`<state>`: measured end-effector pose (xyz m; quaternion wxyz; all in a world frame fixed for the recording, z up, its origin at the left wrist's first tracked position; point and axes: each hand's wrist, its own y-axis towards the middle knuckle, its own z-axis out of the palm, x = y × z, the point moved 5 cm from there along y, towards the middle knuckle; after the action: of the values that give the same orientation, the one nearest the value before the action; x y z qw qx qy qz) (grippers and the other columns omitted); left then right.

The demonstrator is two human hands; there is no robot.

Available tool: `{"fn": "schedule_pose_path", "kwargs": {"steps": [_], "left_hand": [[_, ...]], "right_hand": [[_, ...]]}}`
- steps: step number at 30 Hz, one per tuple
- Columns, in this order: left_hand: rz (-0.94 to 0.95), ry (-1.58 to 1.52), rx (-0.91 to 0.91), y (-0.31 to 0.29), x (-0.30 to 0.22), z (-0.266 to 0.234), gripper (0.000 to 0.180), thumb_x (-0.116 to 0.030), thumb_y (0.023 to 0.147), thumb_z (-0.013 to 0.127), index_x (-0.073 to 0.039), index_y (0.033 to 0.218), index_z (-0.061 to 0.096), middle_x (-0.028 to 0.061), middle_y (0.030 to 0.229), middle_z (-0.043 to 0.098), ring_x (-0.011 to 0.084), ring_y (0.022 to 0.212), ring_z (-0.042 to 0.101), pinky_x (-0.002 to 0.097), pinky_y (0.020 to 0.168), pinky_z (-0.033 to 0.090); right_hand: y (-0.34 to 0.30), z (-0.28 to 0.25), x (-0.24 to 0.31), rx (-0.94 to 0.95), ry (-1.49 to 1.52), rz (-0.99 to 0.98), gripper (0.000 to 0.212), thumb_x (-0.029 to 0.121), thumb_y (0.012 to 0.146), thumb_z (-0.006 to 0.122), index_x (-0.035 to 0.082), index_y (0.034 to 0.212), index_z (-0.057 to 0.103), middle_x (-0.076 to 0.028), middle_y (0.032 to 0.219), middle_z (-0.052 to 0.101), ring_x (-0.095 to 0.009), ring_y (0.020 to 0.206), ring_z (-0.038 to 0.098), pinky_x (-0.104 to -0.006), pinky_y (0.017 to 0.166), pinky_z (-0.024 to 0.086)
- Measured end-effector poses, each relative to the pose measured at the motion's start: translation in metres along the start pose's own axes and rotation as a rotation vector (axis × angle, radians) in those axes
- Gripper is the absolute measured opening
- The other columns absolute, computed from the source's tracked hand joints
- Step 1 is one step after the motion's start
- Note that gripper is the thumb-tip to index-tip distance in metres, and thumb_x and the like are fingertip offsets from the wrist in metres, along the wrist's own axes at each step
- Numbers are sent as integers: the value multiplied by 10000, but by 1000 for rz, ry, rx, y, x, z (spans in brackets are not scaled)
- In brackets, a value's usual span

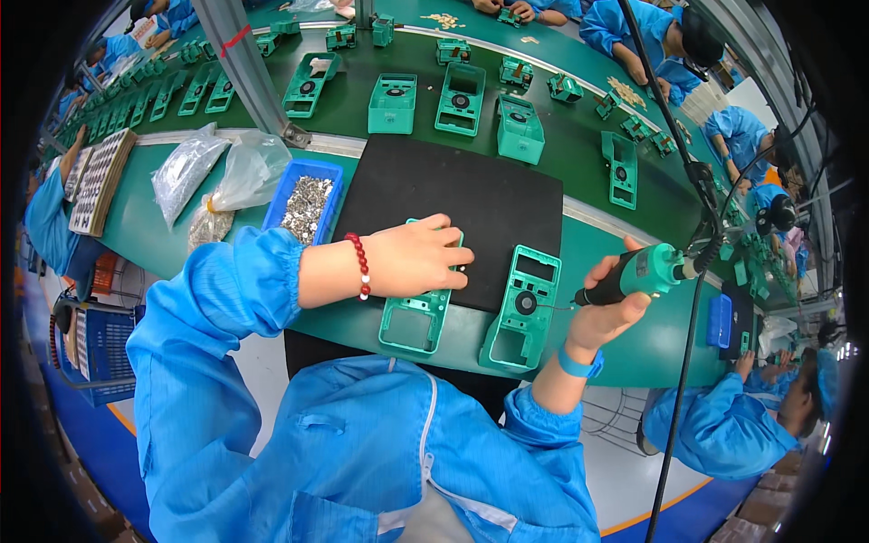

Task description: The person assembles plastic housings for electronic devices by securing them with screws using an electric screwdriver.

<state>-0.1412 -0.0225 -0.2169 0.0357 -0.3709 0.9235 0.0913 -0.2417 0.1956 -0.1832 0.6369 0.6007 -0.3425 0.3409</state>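
Observation:
My left hand (412, 260), with a red bead bracelet on its wrist, reaches palm down over a green plastic housing (412, 337) and hides its upper part. Its thumb and index finger close around a small bright metal piece (463, 269), too small to name surely; the other fingers are spread. In my right hand (605, 317) is a green and black electric screwdriver (643, 273), held tilted with its thin bit pointing left. The bit's tip is over a second green housing (522, 312), which has a round dark speaker; whether they touch I cannot tell.
A black mat (444, 176) covers the bench. Beside it stand a blue bin (308, 201) of small metal parts and plastic bags (249, 172). Green housings (462, 98) line the belt beyond. The screwdriver's dark cable (692, 362) hangs at right. Co-workers (724, 425) sit around.

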Motion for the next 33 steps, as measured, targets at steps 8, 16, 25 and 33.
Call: {"fn": "schedule_pose_path", "kwargs": {"steps": [8, 16, 25, 33], "left_hand": [[-849, 228, -186, -93, 46, -55, 239, -10, 787, 594, -35, 1016, 659, 136, 901, 639, 335, 880, 631, 436, 769, 512], [-1018, 104, 225, -173, 61, -10, 236, -234, 766, 762, -42, 888, 701, 136, 908, 698, 339, 907, 657, 439, 790, 504], [-981, 102, -393, -185, 45, -33, 59, -55, 839, 633, -40, 855, 689, 98, 905, 627, 313, 855, 641, 421, 741, 523], [-908, -229, -620, -156, -1, -27, 83, -61, 809, 719, -56, 874, 668, 91, 859, 613, 291, 780, 619, 390, 669, 485]], "right_hand": [[-24, -3, 49, 156, 175, 115, 918, 776, 917, 324, -43, 1310, 458, -56, 645, 510, -113, 512, 450, -239, 457, 344], [-42, 39, 61, 299, 307, 71, 904, 757, 936, 317, -57, 1301, 460, -71, 644, 506, -124, 502, 440, -253, 449, 347], [-46, 72, 76, 349, 210, 54, 909, 764, 928, 314, -53, 1297, 463, -119, 705, 563, -193, 593, 546, -305, 546, 459], [-49, 105, 91, 533, 491, 121, 846, 723, 912, 427, -22, 1314, 418, -117, 792, 551, -177, 651, 514, -322, 552, 420]]}}
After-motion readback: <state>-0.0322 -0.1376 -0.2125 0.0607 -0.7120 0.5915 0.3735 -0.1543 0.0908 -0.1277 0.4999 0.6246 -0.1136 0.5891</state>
